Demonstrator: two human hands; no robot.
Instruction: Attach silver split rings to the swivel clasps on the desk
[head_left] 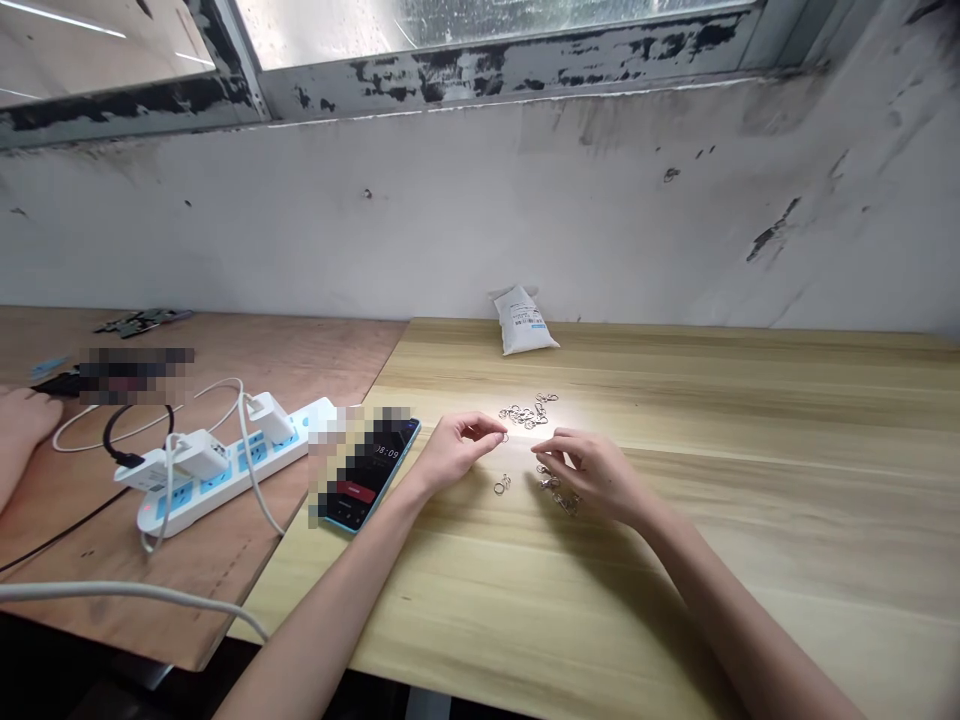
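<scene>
My left hand (457, 447) rests on the light wooden table (675, 520) with thumb and forefinger pinched on a small metal ring (505, 437). My right hand (589, 470) lies just to the right, its fingers curled and pinching a small metal clasp (541, 468). A loose pile of small metal rings and clasps (527, 412) lies just beyond both hands. Two linked rings (502, 485) lie between the hands, and a few more clasps (564, 497) sit under my right hand.
A phone (369, 473) with a lit screen lies left of my left hand. A white power strip (225, 465) with chargers and cables sits on the darker table to the left. A small white bag (523, 320) stands by the wall. Another person's hand (22, 420) shows at far left.
</scene>
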